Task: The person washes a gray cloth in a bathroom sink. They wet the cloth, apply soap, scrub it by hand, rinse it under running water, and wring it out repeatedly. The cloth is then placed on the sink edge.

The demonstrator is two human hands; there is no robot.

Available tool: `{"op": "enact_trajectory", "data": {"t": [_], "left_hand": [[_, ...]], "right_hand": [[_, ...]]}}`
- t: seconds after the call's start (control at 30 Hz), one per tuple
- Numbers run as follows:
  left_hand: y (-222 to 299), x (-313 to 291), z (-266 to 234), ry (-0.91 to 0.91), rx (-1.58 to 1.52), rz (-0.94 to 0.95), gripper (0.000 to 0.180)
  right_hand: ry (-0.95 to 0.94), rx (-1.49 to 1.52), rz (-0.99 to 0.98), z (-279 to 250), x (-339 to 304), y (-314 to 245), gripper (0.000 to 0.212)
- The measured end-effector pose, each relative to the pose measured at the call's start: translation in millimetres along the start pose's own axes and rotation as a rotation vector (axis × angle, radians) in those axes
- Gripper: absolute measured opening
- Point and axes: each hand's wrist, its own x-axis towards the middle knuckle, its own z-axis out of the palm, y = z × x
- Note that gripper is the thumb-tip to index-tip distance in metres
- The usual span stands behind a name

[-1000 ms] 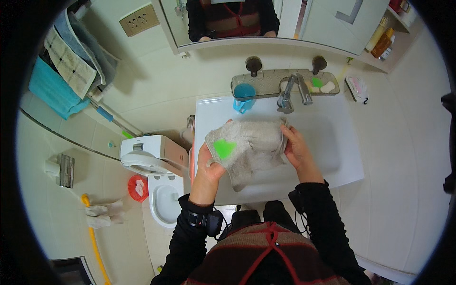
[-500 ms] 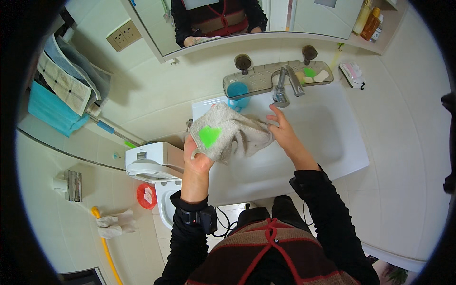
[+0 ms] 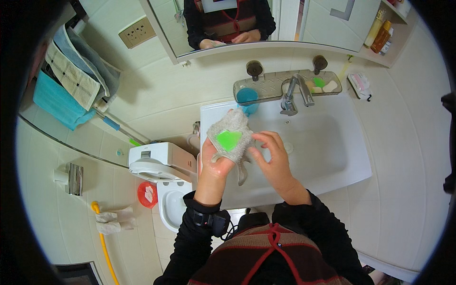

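Note:
My left hand (image 3: 213, 162) holds a grey washcloth (image 3: 241, 122) from below, with most of its fingers hidden under the fabric. A bright green flat piece that looks like soap (image 3: 229, 140) lies on top of the cloth. The cloth is bunched over the palm, and one tail of it hangs down over the left part of the sink. My right hand (image 3: 274, 160) is at the cloth's right edge, its fingers bent and apart. Whether its fingertips touch the fabric I cannot tell.
Beneath my hands is a white sink (image 3: 327, 142) with a chrome faucet (image 3: 295, 92). A blue cup (image 3: 247, 96) stands by a clear shelf tray (image 3: 270, 81) holding soap pieces. To the left are a toilet (image 3: 164, 159), a red bin (image 3: 147, 194) and hanging towels (image 3: 71, 90).
The cloth, spread out and draping right before, is now gathered more compactly over my left hand. My right hand has moved left and down, from near the faucet to the cloth's edge.

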Motion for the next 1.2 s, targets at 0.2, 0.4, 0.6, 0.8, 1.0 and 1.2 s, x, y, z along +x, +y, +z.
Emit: {"op": "enact_trajectory", "data": {"t": [0.2,0.4,0.6,0.8,1.0,1.2], "left_hand": [[-22.8,-0.9,-5.2,0.08,0.107,-0.079,0.062],[-16.0,5.7,-29.7,0.003,0.081,-0.282,0.047],[-16.1,3.4,-20.0,0.059,0.222,-0.351,0.044],[-7.3,5.6,18.1,0.012,0.372,-0.476,0.051],[-3.1,20.5,32.4,-0.055,0.466,-0.565,0.052],[-7.7,17.3,64.9,-0.081,0.611,-0.599,0.051]], "right_hand": [[-0.069,-0.291,-0.241,17.7,15.1,-0.9,0.043],[-0.027,-0.344,-0.139,22.4,11.6,9.4,0.033],[0.062,0.617,0.52,-22.4,29.4,38.8,0.022],[0.016,1.003,0.655,-78.4,24.7,55.9,0.022],[0.009,0.865,0.628,-83.3,27.0,42.3,0.018],[-0.15,0.583,0.599,-102.2,26.1,57.6,0.021]]}}
